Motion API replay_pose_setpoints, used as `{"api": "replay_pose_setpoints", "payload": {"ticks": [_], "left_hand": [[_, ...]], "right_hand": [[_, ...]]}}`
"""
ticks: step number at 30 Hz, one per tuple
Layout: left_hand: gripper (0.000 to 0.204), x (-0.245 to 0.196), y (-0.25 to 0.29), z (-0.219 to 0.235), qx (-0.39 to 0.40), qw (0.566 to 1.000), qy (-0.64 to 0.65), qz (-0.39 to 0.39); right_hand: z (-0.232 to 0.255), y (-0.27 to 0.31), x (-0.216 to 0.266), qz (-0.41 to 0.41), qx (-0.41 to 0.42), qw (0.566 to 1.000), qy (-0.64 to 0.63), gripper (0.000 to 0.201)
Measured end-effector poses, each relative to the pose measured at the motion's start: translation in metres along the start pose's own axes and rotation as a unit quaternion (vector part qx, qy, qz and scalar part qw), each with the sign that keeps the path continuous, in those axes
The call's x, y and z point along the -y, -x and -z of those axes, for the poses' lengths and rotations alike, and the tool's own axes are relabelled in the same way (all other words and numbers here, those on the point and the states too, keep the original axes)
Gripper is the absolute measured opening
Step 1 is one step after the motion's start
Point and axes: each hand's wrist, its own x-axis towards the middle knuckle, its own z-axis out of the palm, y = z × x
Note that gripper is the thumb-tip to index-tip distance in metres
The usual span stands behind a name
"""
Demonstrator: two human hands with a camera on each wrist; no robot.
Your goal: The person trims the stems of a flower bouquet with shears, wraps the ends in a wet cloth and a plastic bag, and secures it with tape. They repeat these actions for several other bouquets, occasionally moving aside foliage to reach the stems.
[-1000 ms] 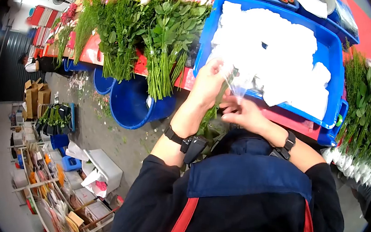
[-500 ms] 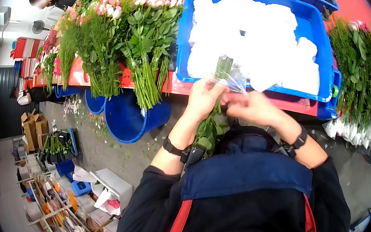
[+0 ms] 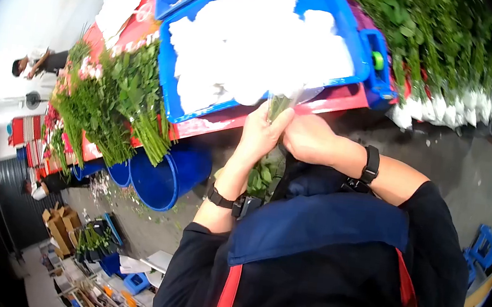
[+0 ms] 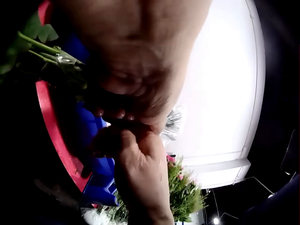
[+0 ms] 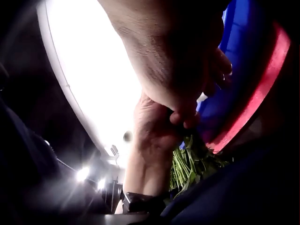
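A bundle of green flower stems (image 3: 278, 104), with leaves (image 3: 261, 177) hanging below toward my body, stands upright in front of my chest. My left hand (image 3: 268, 129) grips the stems from the left. My right hand (image 3: 297, 134) is curled against the same stems from the right, touching the left hand. A bit of clear plastic wrap (image 4: 173, 124) shows by the fingers in the left wrist view. There the left hand (image 4: 136, 70) sits above the right hand (image 4: 136, 159), with stems (image 4: 44, 49) at the left. The right wrist view shows the right hand (image 5: 187, 70), the left hand (image 5: 154, 136) and leaves (image 5: 192, 164).
A blue tray (image 3: 357, 50) full of white sheets sits on the red table (image 3: 212, 126) just beyond my hands. Flower bunches (image 3: 123, 101) overhang the table at the left above blue buckets (image 3: 163, 174). Wrapped bunches (image 3: 455, 50) lie at the right. A person (image 3: 39, 60) stands far left.
My hands have drawn together on the stems; the right hand, earlier pinching the plastic wrap apart from the left, now lies against it. The head view has tilted and shifted right.
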Motion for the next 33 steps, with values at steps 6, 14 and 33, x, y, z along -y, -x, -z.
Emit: {"api": "replay_pose_setpoints", "payload": {"ticks": [6,14,33], "left_hand": [[0.028,-0.013,-0.007,-0.058,0.057,0.979,-0.195,0.012],[0.022,0.034,-0.031,-0.173,0.272,0.917,-0.291,0.029],[0.029,-0.070,0.011,-0.200,0.303,0.919,-0.249,-0.049]], "right_hand": [[0.043,0.098,-0.129,-0.138,-0.202,0.969,-0.031,0.024],[0.078,0.111,-0.206,-0.176,-0.251,0.935,-0.179,0.018],[0.067,0.158,-0.201,-0.019,-0.157,0.980,0.123,0.017]]}}
